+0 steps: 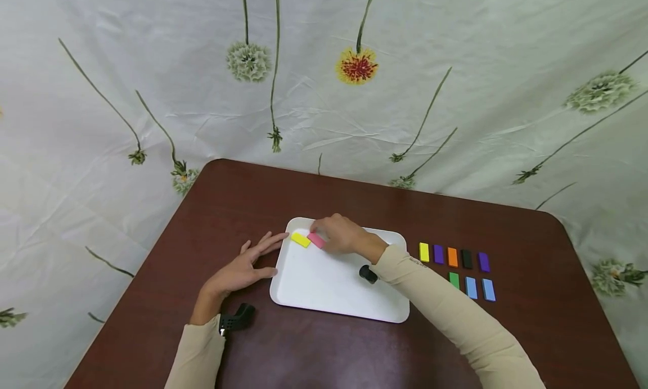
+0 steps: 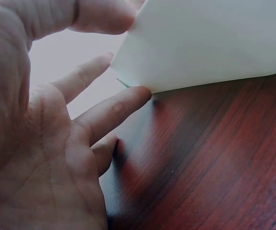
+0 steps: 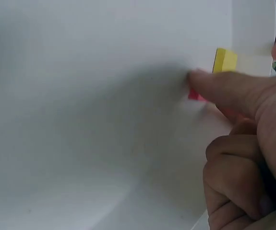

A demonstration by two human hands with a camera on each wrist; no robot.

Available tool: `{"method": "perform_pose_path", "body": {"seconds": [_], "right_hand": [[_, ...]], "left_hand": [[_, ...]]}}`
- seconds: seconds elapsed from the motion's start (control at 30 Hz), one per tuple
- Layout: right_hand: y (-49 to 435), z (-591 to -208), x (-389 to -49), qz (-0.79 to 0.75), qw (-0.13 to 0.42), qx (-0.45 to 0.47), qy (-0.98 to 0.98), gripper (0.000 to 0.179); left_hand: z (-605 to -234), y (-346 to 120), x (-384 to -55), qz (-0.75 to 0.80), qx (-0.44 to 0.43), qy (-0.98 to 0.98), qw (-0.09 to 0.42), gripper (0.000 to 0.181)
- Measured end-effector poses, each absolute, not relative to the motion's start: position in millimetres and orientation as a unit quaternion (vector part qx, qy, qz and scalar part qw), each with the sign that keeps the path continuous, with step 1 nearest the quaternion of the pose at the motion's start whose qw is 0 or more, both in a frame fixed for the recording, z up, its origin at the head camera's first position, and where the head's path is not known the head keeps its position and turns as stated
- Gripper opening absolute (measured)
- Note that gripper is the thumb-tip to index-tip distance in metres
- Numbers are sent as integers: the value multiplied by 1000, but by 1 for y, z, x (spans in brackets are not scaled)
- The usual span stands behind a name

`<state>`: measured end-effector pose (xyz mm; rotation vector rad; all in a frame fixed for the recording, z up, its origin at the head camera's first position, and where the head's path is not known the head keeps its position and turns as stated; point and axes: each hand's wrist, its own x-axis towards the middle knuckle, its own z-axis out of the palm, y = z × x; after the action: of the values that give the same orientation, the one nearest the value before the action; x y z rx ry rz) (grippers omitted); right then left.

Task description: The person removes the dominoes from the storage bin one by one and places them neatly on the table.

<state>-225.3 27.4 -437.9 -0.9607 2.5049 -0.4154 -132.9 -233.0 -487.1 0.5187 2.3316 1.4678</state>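
Observation:
A white tray (image 1: 329, 282) lies on the dark red-brown table. Inside its far left corner is a yellow block (image 1: 301, 240), and right beside that a pink block (image 1: 316, 240). My right hand (image 1: 341, 235) reaches over the tray and pinches the pink block between thumb and finger; in the right wrist view the thumb covers most of the block (image 3: 194, 95), and the other fingers are curled in. With fingers spread, my left hand (image 1: 243, 272) touches the tray's left edge. The left wrist view shows its fingertips right at the tray wall (image 2: 214, 43).
Right of the tray, two rows of blocks lie on the table (image 1: 536, 321): yellow (image 1: 424, 252), orange (image 1: 452, 258), black (image 1: 467, 259), green (image 1: 454, 280), two purple and two light blue. The right forearm partly covers the green one. A floral cloth (image 1: 314, 113) hangs behind.

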Motion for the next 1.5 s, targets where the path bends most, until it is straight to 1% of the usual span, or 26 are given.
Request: {"method": "perform_pose_path", "body": {"seconds": [0.17,0.37,0.53,0.8,1.03,1.17,1.37,1.5], "right_hand": [[33,-439,-228,-175,243,-333,894,49],[38,-444,-229,-233,265,-321,879,42],[41,-447,-228,-244,273,-313,877,40],[47,-445,-225,-230,233,-326,887,40],[68,-431,-221,-247,168,-341,891,38],[101,-419,-217,-275,137,-320,896,39],[175,-407,-210,-267,84,-278,919,41],[217,-409,-194,-252,76,-230,937,40]], "left_hand": [[-488,-234,-132,518,175,820,168,73],[-486,-232,-132,518,172,820,172,74],[-486,-231,-133,518,169,820,174,74],[-486,-232,-133,516,169,822,174,74],[-486,-232,-133,520,170,819,174,73],[-486,-229,-134,523,175,816,174,74],[-487,-228,-134,522,173,817,175,75],[-487,-231,-133,524,168,817,175,75]]}}
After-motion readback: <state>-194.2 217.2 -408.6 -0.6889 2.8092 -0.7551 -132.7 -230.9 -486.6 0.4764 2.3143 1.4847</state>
